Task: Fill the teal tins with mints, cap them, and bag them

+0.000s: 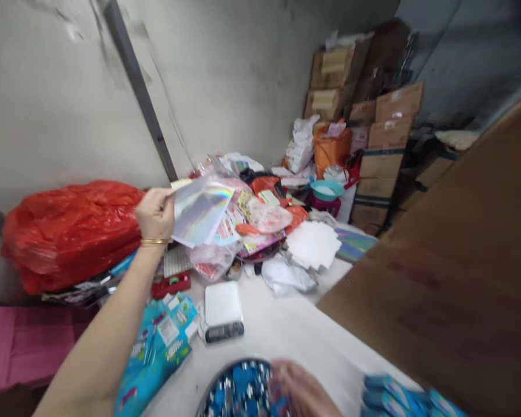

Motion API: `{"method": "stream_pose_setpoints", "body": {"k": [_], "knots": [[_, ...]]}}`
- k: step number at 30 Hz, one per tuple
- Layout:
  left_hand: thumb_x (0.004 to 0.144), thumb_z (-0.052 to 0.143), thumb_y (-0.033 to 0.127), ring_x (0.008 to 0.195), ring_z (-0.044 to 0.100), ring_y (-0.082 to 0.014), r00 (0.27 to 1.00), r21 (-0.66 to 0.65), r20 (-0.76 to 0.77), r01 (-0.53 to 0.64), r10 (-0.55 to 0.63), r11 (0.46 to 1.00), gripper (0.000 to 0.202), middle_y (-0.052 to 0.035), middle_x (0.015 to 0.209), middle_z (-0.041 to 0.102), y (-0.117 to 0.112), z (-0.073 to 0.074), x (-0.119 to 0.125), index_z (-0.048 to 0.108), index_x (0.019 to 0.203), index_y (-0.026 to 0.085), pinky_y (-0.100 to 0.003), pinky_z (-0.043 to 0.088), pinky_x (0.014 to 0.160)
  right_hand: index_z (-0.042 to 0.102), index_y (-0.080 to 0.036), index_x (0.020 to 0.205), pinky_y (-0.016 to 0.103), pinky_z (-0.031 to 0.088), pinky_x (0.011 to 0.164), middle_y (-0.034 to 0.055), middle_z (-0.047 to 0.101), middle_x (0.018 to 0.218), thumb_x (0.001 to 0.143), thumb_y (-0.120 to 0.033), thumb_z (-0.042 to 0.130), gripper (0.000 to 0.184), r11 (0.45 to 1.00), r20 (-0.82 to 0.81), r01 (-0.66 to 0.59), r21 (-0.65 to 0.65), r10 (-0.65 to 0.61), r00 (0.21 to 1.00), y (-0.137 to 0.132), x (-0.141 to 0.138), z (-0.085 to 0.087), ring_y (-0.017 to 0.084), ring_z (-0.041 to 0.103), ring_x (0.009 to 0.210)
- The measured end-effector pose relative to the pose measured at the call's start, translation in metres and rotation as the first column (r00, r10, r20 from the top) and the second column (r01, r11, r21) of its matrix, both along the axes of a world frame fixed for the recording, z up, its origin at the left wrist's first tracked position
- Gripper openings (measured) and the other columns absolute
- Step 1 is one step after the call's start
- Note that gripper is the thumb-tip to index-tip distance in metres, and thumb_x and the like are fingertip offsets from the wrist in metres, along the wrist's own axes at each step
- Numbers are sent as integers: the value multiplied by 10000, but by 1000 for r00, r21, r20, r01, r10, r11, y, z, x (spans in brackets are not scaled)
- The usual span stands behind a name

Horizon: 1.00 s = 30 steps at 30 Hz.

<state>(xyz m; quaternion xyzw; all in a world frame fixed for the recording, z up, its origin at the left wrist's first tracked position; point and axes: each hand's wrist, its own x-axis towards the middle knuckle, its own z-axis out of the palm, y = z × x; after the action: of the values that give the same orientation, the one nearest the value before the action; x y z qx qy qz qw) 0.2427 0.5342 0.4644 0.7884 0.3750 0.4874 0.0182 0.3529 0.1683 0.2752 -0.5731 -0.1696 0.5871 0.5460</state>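
My left hand (155,215) is raised over the cluttered white table (282,330), closed on a shiny holographic pouch (200,214); a gold bangle sits at its wrist. My right hand (301,391) is low at the frame's bottom edge, blurred by motion, resting at a round bowl of small blue and silver pieces (238,388). Whether its fingers hold anything is not clear. A small white digital scale (223,311) lies between the two hands.
A red plastic bag (69,231) bulges at the left. Blue printed packets (156,347) lie by my left forearm, more blue packets (399,397) at lower right. Mixed packaging, white sheets (313,244) and stacked cardboard boxes (373,127) fill the back. A brown board (451,278) covers the right.
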Motion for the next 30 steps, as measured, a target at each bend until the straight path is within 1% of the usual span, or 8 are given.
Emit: {"method": "stream_pose_setpoints", "body": {"k": [3, 7, 12, 15, 20, 22, 26, 30], "knots": [[905, 509, 167, 962, 594, -154, 909, 262, -216, 405, -356, 876, 188, -47, 1037, 657, -96, -6, -9, 666, 1008, 175, -291, 471, 852, 570, -261, 1223, 428, 501, 873, 116, 605, 1258, 640, -740, 659, 759, 977, -248, 152, 146, -113, 962, 3, 16, 36, 281, 618, 1071], [922, 463, 123, 926, 608, -148, 450, 14, -537, 850, -713, 526, 257, -51, 1051, 675, -225, -72, -26, 602, 1132, 176, -274, 517, 784, 526, -285, 1286, 442, 491, 905, 90, 571, 1323, 611, -785, 633, 847, 903, -357, 354, 243, -256, 898, 8, 32, 65, 293, 566, 1163], [945, 436, 167, 815, 604, -155, 321, -268, -330, 870, -888, 414, 217, -89, 992, 682, -322, -171, -52, 594, 1091, 140, -285, 519, 702, 665, -184, 1020, 347, 508, 825, 44, 717, 956, 645, -458, 796, 482, 910, -24, 406, 76, -406, 914, -23, 14, 35, 225, 655, 904], [913, 492, 525, 930, 603, -207, 343, -380, -144, 847, -928, 372, 415, -112, 1047, 665, -328, -186, -71, 604, 1114, 180, -349, 510, 809, 685, -185, 964, 342, 515, 792, 43, 723, 899, 686, -458, 770, 400, 957, -65, 290, 16, -289, 955, -56, -1, 9, 213, 662, 845], [875, 529, 539, 1246, 460, -287, 940, -568, -64, 241, -334, 787, 557, -138, 1304, 516, -281, -208, -102, 485, 1332, 222, -469, 356, 1069, 681, -176, 942, 327, 520, 807, 57, 719, 905, 647, -425, 805, 405, 962, -208, 268, -51, -272, 939, -95, -20, -30, 200, 666, 844], [810, 586, 567, 1321, 383, -324, 978, -670, -152, 3, -141, 742, 733, -170, 1397, 434, -259, -233, -107, 396, 1400, 175, -492, 297, 1113, 649, -162, 974, 336, 526, 771, 61, 709, 896, 661, -446, 770, 439, 969, -114, 230, -91, -239, 964, -101, -27, -53, 202, 658, 814], [746, 634, 561, 1312, 398, -357, 905, -828, -375, -231, -198, 511, 834, -214, 1389, 444, -241, -286, -111, 383, 1390, 93, -497, 325, 1090, 542, -177, 886, 366, 511, 723, 42, 667, 808, 634, -437, 700, 395, 922, 359, 311, -230, -216, 908, -107, -39, -97, 213, 618, 752], [746, 627, 545, 1258, 457, -330, 879, -772, -432, -243, -204, 587, 714, -168, 1304, 521, -248, -310, -109, 466, 1314, 143, -472, 359, 1049, 482, -205, 835, 380, 496, 762, 78, 662, 819, 689, -477, 609, 334, 904, 489, 376, -205, -238, 839, -113, -51, -117, 256, 628, 817]]}}
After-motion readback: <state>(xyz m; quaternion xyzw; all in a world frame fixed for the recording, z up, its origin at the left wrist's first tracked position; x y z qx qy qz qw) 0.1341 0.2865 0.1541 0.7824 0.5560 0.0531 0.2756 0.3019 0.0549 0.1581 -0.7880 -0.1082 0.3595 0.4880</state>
